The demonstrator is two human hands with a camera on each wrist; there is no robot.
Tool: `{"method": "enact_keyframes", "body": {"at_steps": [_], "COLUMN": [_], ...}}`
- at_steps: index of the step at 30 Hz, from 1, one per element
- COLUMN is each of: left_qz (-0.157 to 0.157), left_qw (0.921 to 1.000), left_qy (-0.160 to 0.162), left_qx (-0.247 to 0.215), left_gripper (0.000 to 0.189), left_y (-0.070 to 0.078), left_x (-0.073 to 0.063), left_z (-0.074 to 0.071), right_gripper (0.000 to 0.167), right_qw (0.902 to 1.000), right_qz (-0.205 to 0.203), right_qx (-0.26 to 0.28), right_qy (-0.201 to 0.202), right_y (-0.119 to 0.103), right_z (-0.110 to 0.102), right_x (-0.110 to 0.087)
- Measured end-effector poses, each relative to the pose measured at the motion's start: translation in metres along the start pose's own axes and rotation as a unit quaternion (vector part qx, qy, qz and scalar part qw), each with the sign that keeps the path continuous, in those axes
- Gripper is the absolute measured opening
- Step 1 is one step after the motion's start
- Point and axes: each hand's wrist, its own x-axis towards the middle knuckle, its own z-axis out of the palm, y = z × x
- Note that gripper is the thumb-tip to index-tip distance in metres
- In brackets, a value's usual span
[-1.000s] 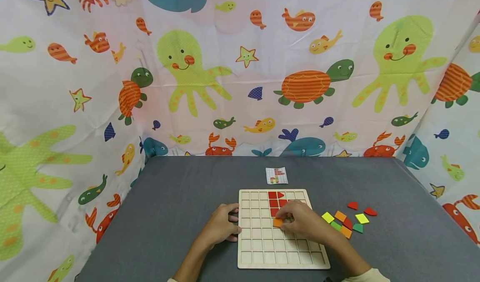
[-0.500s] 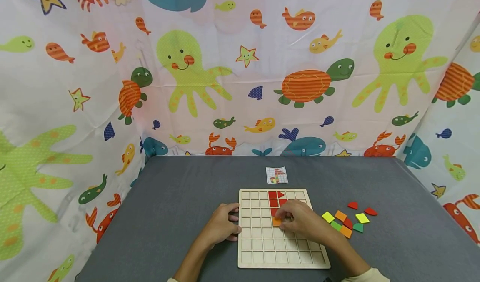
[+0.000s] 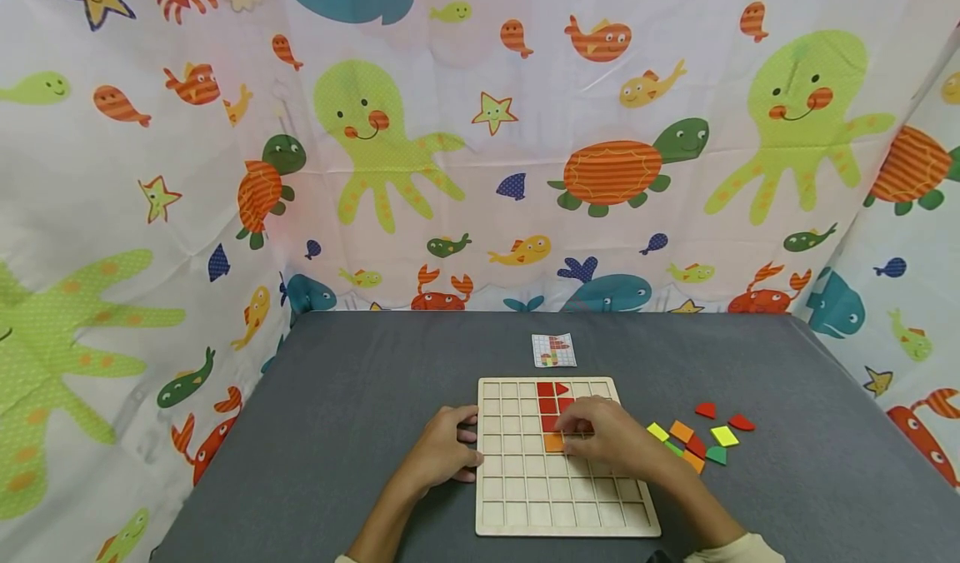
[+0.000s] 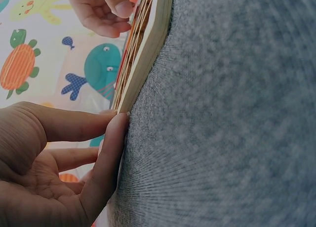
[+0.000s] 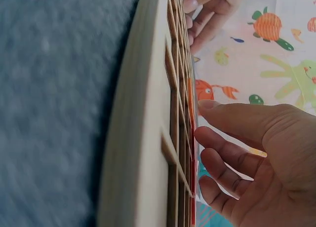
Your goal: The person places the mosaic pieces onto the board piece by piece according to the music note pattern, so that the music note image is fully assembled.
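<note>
A pale wooden grid board [image 3: 517, 490] lies on the table. Red tiles [image 3: 548, 405] fill several cells in its upper middle, and an orange tile [image 3: 553, 443] sits in the cell below them. My right hand [image 3: 611, 438] hovers over the board just right of the orange tile. In the right wrist view its thumb and loosely bent fingers [image 5: 224, 143] stand apart with nothing between them. At the board's left edge, my left hand [image 3: 438, 450] holds the rim; the left wrist view shows its thumb and a finger [image 4: 111, 150] at the wooden edge.
Right of the board lie loose tiles: yellow [image 3: 724, 436], orange [image 3: 682, 431], green [image 3: 717, 455] and red [image 3: 741, 422]. A small printed pattern card [image 3: 553, 351] lies behind the board. A sea-animal curtain [image 3: 450, 155] hangs around the grey table [image 3: 375, 380].
The orange tile has shifted slightly up and left into the cell below the red tiles. My right hand has since drawn slightly right, off the tile. The left hand stays put.
</note>
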Motion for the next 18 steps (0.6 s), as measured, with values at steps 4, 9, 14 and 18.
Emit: {"method": "enact_keyframes", "body": {"at_steps": [4, 9, 14, 18], "left_qz": [0.001, 0.000, -0.002, -0.004], "left_qw": [1.0000, 1.0000, 1.0000, 1.0000], "left_qy": [-0.001, -0.001, -0.004, -0.005], "left_qx": [0.000, -0.002, -0.003, -0.003], "left_gripper": [0.077, 0.077, 0.077, 0.077], "left_y": [0.000, 0.000, 0.000, 0.000], "left_x": [0.000, -0.001, -0.001, 0.000], "left_z": [0.000, 0.000, -0.001, -0.001], "right_gripper": [0.015, 0.016, 0.020, 0.021], "right_qw": [0.9999, 0.9994, 0.9979, 0.9965], "right_qz": [0.011, 0.030, 0.055, 0.070], "right_qx": [0.011, 0.015, 0.005, 0.001], "right_qy": [-0.002, 0.009, 0.034, 0.046], "right_y": [0.005, 0.013, 0.022, 0.030], "right_z": [-0.007, -0.016, -0.026, -0.036], "right_x": [-0.002, -0.005, -0.009, -0.014]}}
